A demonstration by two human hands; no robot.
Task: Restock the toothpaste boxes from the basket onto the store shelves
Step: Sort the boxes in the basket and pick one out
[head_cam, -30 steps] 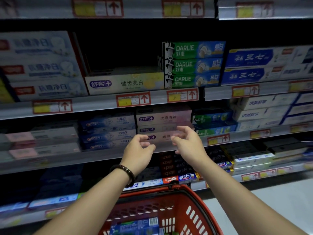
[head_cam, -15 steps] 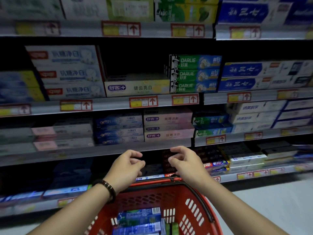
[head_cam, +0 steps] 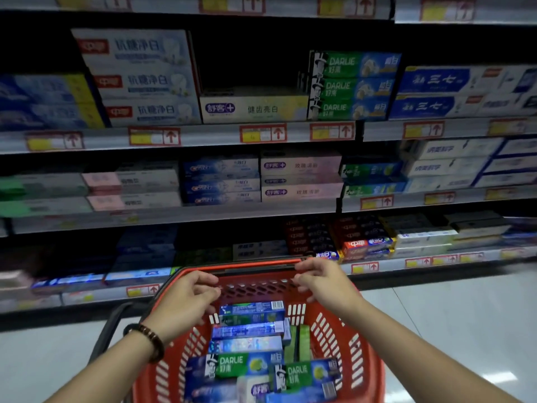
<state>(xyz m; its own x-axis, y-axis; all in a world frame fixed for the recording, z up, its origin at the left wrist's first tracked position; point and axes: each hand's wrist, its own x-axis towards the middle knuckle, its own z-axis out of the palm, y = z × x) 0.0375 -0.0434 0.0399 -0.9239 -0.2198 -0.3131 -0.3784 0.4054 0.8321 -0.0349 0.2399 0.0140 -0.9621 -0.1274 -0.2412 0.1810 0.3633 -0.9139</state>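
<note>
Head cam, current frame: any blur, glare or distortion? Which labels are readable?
Head view: the shelves smear into blur toward the left and bottom. DARLIE boxes up there and in the red basket read clearly. Shelf edges bow from wide-angle distortion. There is soft glare on the floor lower right, and the shelf recesses are very dark. The left hand and right hand are slightly soft.

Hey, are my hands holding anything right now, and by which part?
Nothing is held. The left hand and right hand hover over the basket, fingers loosely curled and empty.
</note>
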